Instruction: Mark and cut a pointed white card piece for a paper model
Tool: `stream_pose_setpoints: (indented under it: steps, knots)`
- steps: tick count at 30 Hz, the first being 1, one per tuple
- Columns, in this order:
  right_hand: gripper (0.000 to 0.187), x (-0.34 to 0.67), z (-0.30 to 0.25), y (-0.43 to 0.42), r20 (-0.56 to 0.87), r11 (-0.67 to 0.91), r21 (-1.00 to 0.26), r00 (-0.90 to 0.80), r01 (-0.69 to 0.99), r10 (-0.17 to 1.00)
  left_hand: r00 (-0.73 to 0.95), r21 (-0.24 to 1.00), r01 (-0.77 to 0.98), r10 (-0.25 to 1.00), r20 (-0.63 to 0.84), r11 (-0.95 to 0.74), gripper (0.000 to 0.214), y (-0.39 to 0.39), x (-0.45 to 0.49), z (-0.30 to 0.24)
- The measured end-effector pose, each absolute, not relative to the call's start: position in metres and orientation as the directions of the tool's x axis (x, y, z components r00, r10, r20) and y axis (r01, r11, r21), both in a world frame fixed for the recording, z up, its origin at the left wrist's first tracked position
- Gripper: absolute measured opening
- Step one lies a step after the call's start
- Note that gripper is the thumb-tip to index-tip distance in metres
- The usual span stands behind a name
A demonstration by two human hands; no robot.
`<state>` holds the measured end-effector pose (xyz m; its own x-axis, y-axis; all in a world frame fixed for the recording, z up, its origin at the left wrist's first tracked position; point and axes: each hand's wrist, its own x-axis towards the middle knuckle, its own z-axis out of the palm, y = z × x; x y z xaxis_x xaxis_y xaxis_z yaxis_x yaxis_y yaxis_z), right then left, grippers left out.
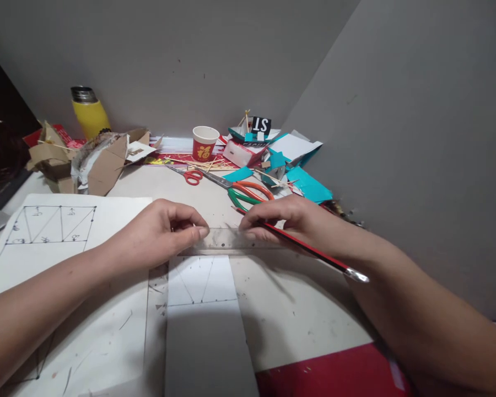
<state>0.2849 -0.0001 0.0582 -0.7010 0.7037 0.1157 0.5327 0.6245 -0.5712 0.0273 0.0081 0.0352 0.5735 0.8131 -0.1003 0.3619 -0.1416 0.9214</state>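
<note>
A clear ruler (223, 237) spans the gap between my hands, lying across the top of a white paper strip (206, 342). Pencil lines slant down this strip to a dotted cross line. My left hand (169, 231) pinches the ruler near its left part with thumb and forefinger. In my right hand (289, 218) is a red and black pencil (310, 249), its metal-capped end pointing lower right. The right fingertips also touch the ruler. Under my left forearm lies a large white sheet (116, 325) with a drawn truss-like figure.
Behind my hands lie large scissors (250, 190) with orange and green handles and small red scissors (193, 176). A paper cup (205, 143), thin sticks (210, 164), teal paper scraps (310, 184), cardboard pieces (105, 165) and a yellow bottle (90, 114) stand along the wall. A red sheet (330, 372) lies front right.
</note>
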Motion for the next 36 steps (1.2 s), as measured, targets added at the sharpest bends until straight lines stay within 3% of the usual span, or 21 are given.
stream_pose_setpoints:
  steps: [6, 9, 12, 15, 17, 22, 36]
  knots:
    - [0.013, 0.274, 0.052, -0.008, 0.367, 0.826, -0.406, -0.758, 0.39, 0.538, 0.648, 0.83, 0.536, 0.707, -0.284, -0.158, 0.017, 0.0, 0.024, 0.058]
    - [0.015, 0.268, 0.049, -0.013, 0.484, 0.889, -0.268, -0.746, 0.372, 0.458, 0.659, 0.773, 0.591, 0.691, -0.298, -0.23, 0.01, -0.007, 0.022, 0.064]
    - [0.023, 0.265, 0.047, -0.016, 0.71, 0.872, -0.179, -0.553, 0.456, 0.435, 0.651, 0.793, 0.573, 0.703, -0.288, -0.206, 0.011, -0.008, 0.019, 0.066]
    - [0.032, 0.265, 0.044, -0.016, 0.85, 0.818, -0.266, -0.276, 0.51, 0.448, 0.587, 0.868, 0.497, 0.737, -0.335, -0.002, 0.009, -0.005, 0.016, 0.063]
    - [0.031, 0.265, 0.042, -0.016, 0.849, 0.803, -0.333, -0.214, 0.495, 0.484, 0.527, 0.89, 0.431, 0.76, -0.381, 0.147, 0.014, -0.006, 0.017, 0.059]
    - [0.023, 0.261, 0.033, -0.017, 0.8, 0.799, -0.385, -0.264, 0.462, 0.538, 0.429, 0.872, 0.339, 0.767, -0.477, 0.353, 0.024, -0.023, 0.026, 0.052]
    - [0.012, 0.25, 0.007, -0.014, 0.662, 0.813, -0.437, -0.474, 0.385, 0.58, 0.345, 0.814, 0.262, 0.738, -0.58, 0.518, 0.021, -0.062, 0.018, 0.025]
